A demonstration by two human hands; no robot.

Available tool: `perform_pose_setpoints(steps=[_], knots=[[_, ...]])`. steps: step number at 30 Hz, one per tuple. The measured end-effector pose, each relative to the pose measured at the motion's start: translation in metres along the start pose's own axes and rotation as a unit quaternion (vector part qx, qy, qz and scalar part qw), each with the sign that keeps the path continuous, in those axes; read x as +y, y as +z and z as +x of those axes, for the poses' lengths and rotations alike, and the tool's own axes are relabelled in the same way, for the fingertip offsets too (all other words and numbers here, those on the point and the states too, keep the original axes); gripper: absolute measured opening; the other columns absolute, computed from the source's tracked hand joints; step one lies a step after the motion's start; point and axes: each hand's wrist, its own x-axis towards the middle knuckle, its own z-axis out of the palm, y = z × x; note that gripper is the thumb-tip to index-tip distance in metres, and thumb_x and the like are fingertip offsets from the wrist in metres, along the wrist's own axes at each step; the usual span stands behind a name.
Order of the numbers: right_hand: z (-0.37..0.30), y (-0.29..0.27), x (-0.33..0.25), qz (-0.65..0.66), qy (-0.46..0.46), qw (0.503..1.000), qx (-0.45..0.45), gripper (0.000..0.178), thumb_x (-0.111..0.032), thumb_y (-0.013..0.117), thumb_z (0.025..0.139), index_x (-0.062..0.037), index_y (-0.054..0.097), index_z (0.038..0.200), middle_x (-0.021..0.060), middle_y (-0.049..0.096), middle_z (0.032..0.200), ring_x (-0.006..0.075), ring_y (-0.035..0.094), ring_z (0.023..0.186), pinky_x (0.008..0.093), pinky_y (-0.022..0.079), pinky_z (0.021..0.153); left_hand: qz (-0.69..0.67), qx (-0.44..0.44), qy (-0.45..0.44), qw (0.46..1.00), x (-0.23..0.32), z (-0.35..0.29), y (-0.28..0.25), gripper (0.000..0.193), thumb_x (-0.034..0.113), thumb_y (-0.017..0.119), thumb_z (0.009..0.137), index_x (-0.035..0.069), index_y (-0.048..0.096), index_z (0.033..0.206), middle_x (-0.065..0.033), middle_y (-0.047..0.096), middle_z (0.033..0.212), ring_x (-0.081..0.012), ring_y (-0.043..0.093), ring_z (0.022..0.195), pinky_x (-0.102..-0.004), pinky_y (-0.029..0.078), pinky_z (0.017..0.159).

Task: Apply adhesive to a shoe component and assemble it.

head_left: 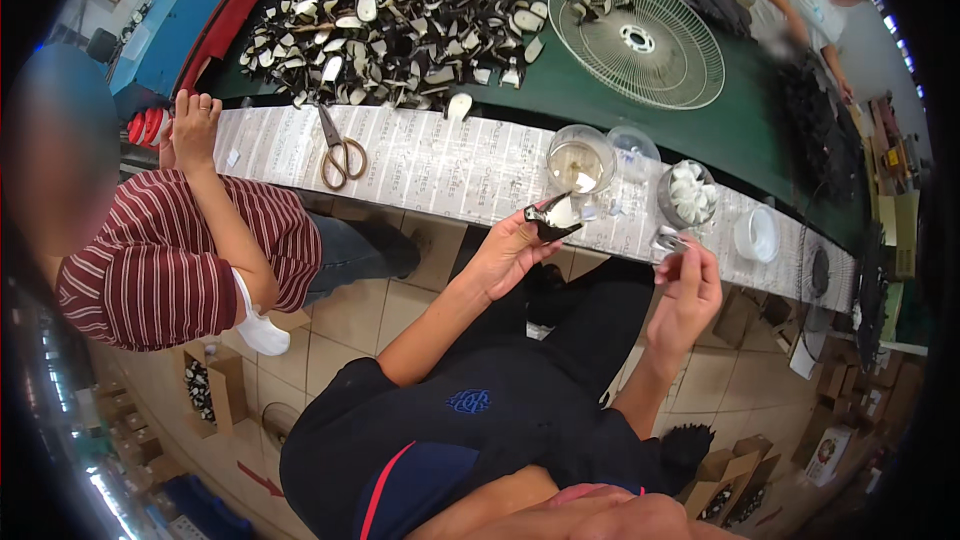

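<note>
My left hand is closed around a small shoe upper, black outside with a white inner face, held at the table's near edge. A little to its right, my right hand pinches a small pale, shiny piece whose kind I cannot make out. Just beyond my hands stands a clear round tub of yellowish liquid. Beside it are a clear plastic tub, a bowl of white wads and a white translucent cup.
A large heap of black and white shoe pieces covers the green belt. On it lies a round fan grille. Scissors rest on the paper-covered ledge. A person in a striped shirt works at left; another stands far right.
</note>
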Motion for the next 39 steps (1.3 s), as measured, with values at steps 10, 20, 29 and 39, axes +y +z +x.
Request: perform_pose_setpoints(steps=[10, 20, 29, 39], knots=[[-0.031, 0.033, -0.041, -0.325, -0.272, 0.893, -0.154, 0.011, -0.003, 0.069, 0.087, 0.0011, 0.066, 0.096, 0.0143, 0.067, 0.100, 0.0184, 0.062, 0.072, 0.0261, 0.048, 0.057, 0.057, -0.074, 0.029, 0.995, 0.013, -0.031, 0.053, 0.051, 0.016, 0.068, 0.092, -0.002, 0.047, 0.135, -0.0125, 0.059, 0.126, -0.0233, 0.062, 0.113, -0.0397, 0.054, 0.098], [-0.031, 0.037, -0.040, -0.378, -0.352, 0.831, -0.208, 0.020, -0.004, 0.075, 0.079, 0.0001, 0.065, 0.097, 0.0135, 0.066, 0.099, 0.0258, 0.065, 0.072, 0.0330, 0.053, 0.060, 0.158, -0.090, 0.083, 0.980, 0.011, -0.040, 0.066, 0.043, 0.013, 0.070, 0.091, -0.003, 0.053, 0.128, -0.0076, 0.056, 0.121, -0.0153, 0.056, 0.111, -0.0303, 0.048, 0.097], [-0.034, 0.032, -0.037, -0.376, -0.343, 0.833, -0.215, 0.020, -0.003, 0.076, 0.079, 0.0002, 0.066, 0.096, 0.0135, 0.066, 0.100, 0.0257, 0.064, 0.070, 0.0332, 0.051, 0.060, 0.153, -0.086, 0.077, 0.982, 0.005, -0.041, 0.068, 0.046, 0.013, 0.070, 0.091, -0.003, 0.052, 0.130, -0.0079, 0.058, 0.120, -0.0155, 0.057, 0.111, -0.0306, 0.048, 0.097], [-0.040, 0.029, -0.051, -0.274, -0.202, 0.913, -0.224, 0.012, 0.001, 0.071, 0.084, 0.0035, 0.065, 0.094, 0.0166, 0.067, 0.097, 0.0246, 0.067, 0.078, 0.0326, 0.055, 0.067, 0.163, -0.056, 0.079, 0.982, 0.002, -0.037, 0.062, 0.044, 0.009, 0.068, 0.092, -0.003, 0.051, 0.131, -0.0082, 0.060, 0.119, -0.0145, 0.057, 0.109, -0.0300, 0.047, 0.097]])
